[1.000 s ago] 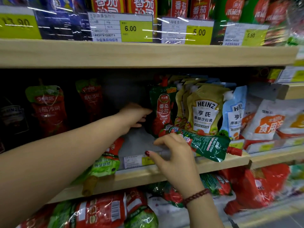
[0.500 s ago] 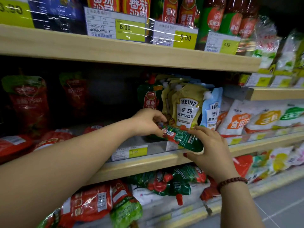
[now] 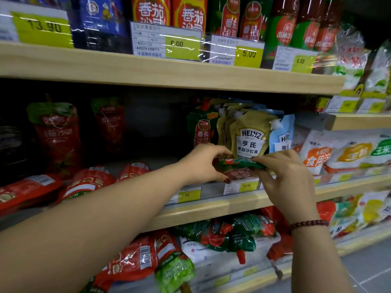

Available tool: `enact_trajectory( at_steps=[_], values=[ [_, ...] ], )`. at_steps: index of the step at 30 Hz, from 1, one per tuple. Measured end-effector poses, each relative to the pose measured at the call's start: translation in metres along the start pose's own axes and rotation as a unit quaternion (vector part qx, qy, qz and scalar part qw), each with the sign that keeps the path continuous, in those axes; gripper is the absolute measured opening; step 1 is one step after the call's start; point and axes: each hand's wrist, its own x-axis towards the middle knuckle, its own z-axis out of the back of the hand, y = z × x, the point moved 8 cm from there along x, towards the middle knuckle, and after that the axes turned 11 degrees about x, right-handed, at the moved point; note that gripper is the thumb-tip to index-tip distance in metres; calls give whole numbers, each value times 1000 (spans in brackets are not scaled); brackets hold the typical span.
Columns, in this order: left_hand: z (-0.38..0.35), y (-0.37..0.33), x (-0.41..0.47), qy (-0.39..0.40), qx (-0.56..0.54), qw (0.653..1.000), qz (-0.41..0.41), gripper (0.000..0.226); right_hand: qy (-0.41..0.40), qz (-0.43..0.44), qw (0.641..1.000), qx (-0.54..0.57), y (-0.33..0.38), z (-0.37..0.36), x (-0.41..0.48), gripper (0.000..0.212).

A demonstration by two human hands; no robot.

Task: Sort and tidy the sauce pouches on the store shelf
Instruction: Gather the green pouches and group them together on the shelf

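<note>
A green and red ketchup pouch [image 3: 239, 163] is held level at the front of the middle shelf [image 3: 222, 206]. My left hand [image 3: 201, 163] pinches its left end and my right hand [image 3: 289, 178] grips its right end. Just behind stand a green ketchup pouch [image 3: 202, 127], yellow Heinz pouches [image 3: 249, 134] and a blue Heinz pouch [image 3: 282, 134]. Red pouches [image 3: 57, 132] stand at the left of the same shelf, and others [image 3: 84, 182] lie flat there.
The upper shelf [image 3: 169, 70] carries price tags and ketchup packs above. White bags [image 3: 321, 153] fill the shelf to the right. The lower shelf holds a jumble of red and green pouches [image 3: 222, 235]. A gap lies between the red pouches and the green one.
My left hand came forward from the back of the shelf and took the pouch's left end. The pouch, first lying slanted on the shelf edge, is now lifted and level between both hands.
</note>
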Motion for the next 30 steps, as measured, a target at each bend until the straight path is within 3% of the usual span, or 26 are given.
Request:
enact_trajectory(
  at_steps=[4, 8, 12, 14, 16, 19, 21, 25, 30],
  values=[
    [2, 7, -1, -64, 11, 997, 44, 35, 2, 30, 1000, -4, 13, 2, 6, 17],
    [2, 8, -1, -61, 17, 998, 28, 28, -57, 44, 997, 18, 17, 9, 7, 20],
    [14, 20, 0, -99, -59, 992, 49, 11, -134, -51, 981, 132, 3, 18, 8, 62],
    [20, 25, 1, -105, -93, 988, 58, 6, -141, -169, 942, 252, -17, 8, 3, 72],
    [23, 30, 2, -85, -138, 985, 64, 6, -95, -264, 880, 384, -28, -19, -4, 67],
    [23, 36, 0, -48, -225, 970, 77, 11, 1, -280, 819, 502, -22, -60, -7, 44],
    [22, 41, -3, -34, -269, 958, 94, 9, 40, -262, 818, 511, -15, -78, -8, 32],
    [19, 53, -12, -20, -312, 941, 131, 9, 51, -241, 864, 439, -15, -96, -9, 22],
    [21, 57, -18, -16, -331, 932, 150, 20, 22, -242, 864, 441, -14, -108, -12, 11]
  ],
)
